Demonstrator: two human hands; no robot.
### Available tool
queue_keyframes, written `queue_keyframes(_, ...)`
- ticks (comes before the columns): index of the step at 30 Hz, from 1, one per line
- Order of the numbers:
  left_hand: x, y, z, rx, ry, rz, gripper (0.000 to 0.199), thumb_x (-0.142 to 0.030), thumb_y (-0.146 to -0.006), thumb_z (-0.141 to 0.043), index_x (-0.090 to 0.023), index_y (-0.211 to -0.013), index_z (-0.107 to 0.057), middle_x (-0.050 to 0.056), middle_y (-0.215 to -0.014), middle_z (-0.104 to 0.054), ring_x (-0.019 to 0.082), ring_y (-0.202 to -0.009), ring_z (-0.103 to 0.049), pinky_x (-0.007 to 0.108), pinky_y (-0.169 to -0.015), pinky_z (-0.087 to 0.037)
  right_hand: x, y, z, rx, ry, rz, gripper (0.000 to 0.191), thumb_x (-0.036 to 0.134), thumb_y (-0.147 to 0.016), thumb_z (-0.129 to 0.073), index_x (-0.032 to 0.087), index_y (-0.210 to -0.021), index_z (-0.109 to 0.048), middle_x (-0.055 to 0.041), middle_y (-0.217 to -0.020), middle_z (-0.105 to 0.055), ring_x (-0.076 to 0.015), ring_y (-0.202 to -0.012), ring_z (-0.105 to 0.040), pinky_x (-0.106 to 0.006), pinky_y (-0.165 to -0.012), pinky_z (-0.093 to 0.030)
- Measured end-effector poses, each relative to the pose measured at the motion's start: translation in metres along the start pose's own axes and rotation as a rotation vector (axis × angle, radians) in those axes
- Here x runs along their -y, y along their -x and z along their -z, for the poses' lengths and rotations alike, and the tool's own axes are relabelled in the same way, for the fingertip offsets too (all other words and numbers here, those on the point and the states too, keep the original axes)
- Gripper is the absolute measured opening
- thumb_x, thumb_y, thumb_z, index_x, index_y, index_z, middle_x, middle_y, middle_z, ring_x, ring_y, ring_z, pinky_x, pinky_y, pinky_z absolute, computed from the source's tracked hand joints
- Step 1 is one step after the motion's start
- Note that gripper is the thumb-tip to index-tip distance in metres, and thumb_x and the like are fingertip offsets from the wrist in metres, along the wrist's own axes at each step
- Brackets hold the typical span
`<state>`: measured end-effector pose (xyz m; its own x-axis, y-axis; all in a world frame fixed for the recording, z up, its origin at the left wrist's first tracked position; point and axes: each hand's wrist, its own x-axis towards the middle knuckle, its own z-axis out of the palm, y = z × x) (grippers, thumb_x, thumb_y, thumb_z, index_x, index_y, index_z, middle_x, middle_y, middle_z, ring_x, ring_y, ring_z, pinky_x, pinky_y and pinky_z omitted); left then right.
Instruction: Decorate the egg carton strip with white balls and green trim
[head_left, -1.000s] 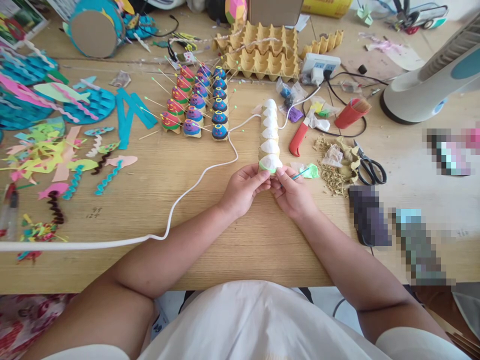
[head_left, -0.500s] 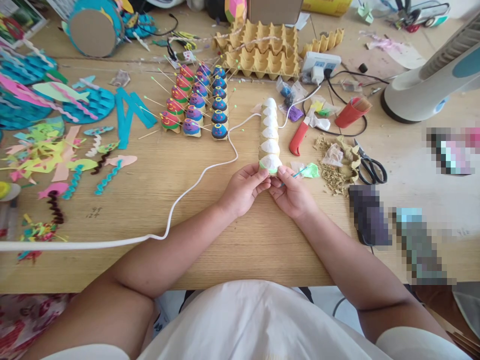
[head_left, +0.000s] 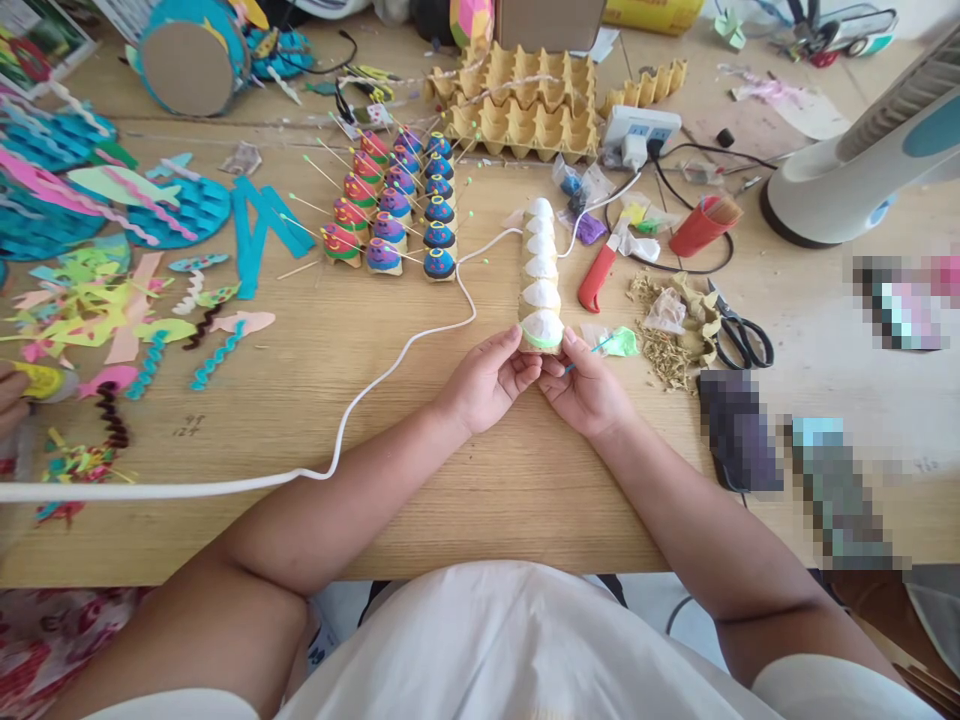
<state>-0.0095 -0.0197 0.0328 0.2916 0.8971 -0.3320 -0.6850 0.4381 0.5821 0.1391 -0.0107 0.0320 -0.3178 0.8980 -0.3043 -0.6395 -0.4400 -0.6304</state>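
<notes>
A strip of egg carton (head_left: 541,267) with several white-coated humps stretches away from me on the table. A pale green band of what looks like modelling clay edges its nearest hump. My left hand (head_left: 484,385) grips the near end from the left, thumb against the side and fingers curled beneath. On the other side my right hand (head_left: 591,392) pinches the same end and also keeps a thin blue stick (head_left: 602,344) in its fingers. Just beyond that stick lies a lump of light green clay (head_left: 622,341) on a plastic wrapper.
Rows of painted carton caterpillars (head_left: 387,225) with pin antennae stand left of the strip. A white cable (head_left: 397,352) crosses the table. To the right are a red-handled knife (head_left: 598,275), scissors (head_left: 742,335) and a fan base (head_left: 810,205). Another person's hand (head_left: 11,400) shows at the left edge.
My thumbs have shifted outward from the hump's front to its sides, showing more green band. Another person's hand has come in at the left edge, at the yellow-ended container.
</notes>
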Motion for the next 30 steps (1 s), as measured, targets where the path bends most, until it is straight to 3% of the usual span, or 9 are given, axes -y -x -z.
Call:
queue_keyframes(11, -0.0047, -0.0007, -0.0025, -0.113, 0.113, 0.08, 0.018, -0.028, -0.099, -0.071, -0.014, -0.089, -0.072, 0.0, -0.07, -0.071, 0.006, -0.06, -0.067, 0.012, -0.058, -0.055, 0.0032, -0.0005, 0.0007, 0.004, -0.062, -0.125, 0.02, 0.031, -0.086, -0.082, 0.019, -0.081, -0.068, 0.0045, -0.066, -0.06, -0.0041, -0.053, -0.045, -0.011, -0.041, -0.034)
queue_keyframes(15, -0.006, -0.0026, -0.0014, -0.125, 0.149, 0.135, 0.028, -0.038, -0.102, -0.067, -0.013, -0.088, -0.071, 0.001, -0.07, -0.07, 0.007, -0.06, -0.068, 0.015, -0.059, -0.056, 0.0028, -0.0011, 0.0016, -0.007, -0.082, -0.13, 0.022, 0.03, -0.085, -0.083, 0.019, -0.079, -0.065, 0.0052, -0.066, -0.06, -0.0034, -0.052, -0.044, -0.01, -0.041, -0.035)
queue_keyframes(26, -0.0054, -0.0049, -0.0013, -0.105, 0.158, 0.143, 0.025, -0.032, -0.103, -0.066, -0.012, -0.088, -0.071, 0.0, -0.067, -0.068, 0.004, -0.054, -0.062, 0.013, -0.054, -0.052, 0.0022, -0.0016, 0.0015, 0.001, -0.039, -0.139, 0.019, 0.032, -0.087, -0.08, 0.017, -0.083, -0.07, 0.0031, -0.07, -0.061, -0.0035, -0.053, -0.042, -0.01, -0.04, -0.034)
queue_keyframes(30, -0.0048, -0.0033, -0.0024, -0.104, 0.144, 0.123, 0.027, -0.037, -0.099, -0.072, -0.013, -0.087, -0.071, -0.001, -0.068, -0.069, 0.005, -0.055, -0.062, 0.014, -0.056, -0.053, 0.0025, -0.0017, 0.0004, -0.001, -0.015, -0.135, 0.02, 0.034, -0.088, -0.079, 0.018, -0.08, -0.07, 0.0032, -0.067, -0.059, -0.0049, -0.054, -0.042, -0.01, -0.04, -0.035)
